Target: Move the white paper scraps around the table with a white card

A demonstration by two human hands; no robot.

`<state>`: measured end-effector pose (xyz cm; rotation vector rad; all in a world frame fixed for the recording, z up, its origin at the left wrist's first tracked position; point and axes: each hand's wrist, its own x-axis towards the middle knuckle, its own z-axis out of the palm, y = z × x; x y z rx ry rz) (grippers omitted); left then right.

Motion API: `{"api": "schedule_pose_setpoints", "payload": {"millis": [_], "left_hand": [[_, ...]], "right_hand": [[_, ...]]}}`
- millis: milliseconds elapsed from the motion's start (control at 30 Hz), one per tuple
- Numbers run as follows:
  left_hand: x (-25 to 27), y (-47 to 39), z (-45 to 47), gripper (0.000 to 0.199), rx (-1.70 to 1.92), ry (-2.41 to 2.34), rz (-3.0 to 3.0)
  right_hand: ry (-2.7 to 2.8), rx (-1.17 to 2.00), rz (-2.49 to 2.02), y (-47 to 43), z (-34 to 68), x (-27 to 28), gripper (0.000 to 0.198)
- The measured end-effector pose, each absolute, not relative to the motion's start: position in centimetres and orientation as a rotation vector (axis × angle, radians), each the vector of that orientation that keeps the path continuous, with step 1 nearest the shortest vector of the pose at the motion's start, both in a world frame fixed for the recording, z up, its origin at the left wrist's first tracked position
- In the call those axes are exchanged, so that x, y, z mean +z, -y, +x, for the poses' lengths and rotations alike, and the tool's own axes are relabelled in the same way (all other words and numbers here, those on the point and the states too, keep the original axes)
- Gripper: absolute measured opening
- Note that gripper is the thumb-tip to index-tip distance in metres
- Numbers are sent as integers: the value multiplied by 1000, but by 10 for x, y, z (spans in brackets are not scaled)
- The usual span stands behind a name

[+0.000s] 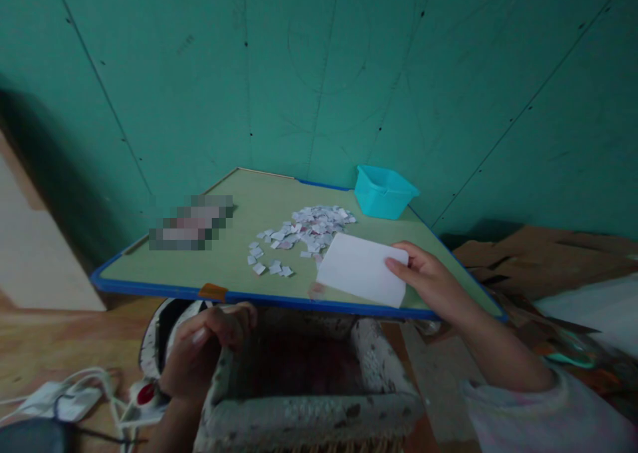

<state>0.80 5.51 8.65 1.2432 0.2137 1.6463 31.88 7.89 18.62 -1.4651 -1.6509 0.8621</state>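
A blank white card [363, 267] with rounded corners is pinched at its right end between the thumb and fingers of my right hand [419, 273]. It is tilted over the front of the table, its far edge beside a heap of small paper squares [319, 224]. Several loose squares lie scattered to the left of the heap. Below the table's front edge, my left hand [219, 333] has its fingers curled at the left rear corner of a cloth-lined basket [319, 406], closed on the rim. The basket's inside is dark.
The green-topped table [199, 267] has a blue edge and meets a green wall. A turquoise plastic bin [383, 194] stands at its back right, a pixelated item [192, 224] lies left. Power strips [54, 400] and cables cover the floor at left; flattened cardboard [553, 260] lies right.
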Motion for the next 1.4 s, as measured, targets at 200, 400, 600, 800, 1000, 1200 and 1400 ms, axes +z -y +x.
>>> {"api": "schedule_pose_setpoints", "payload": {"millis": [200,400,600,800,1000,1200,1400], "left_hand": [[82,-61,9,29,1657,-143,1256],[75,-63,12,31,1705,-115,1242],[77,-62,10,30,1676,-117,1253],[72,-62,8,30,1658,-103,1227],[75,-62,7,30,1662,-128,1244],[76,-60,-1,30,1696,-157,1217],[74,-57,-11,30,1736,-189,1217]], "right_hand": [[1520,960,-1431,-86,322,179,37],[1475,1133,-1381,-100,318,167,42],[1469,1254,-1328,-100,308,162,43],[1479,1310,-1332,-103,308,160,40],[1554,1415,-1283,-86,292,163,39],[1627,1232,-1244,-84,276,170,33],[1583,1061,-1185,-109,259,178,26]]}}
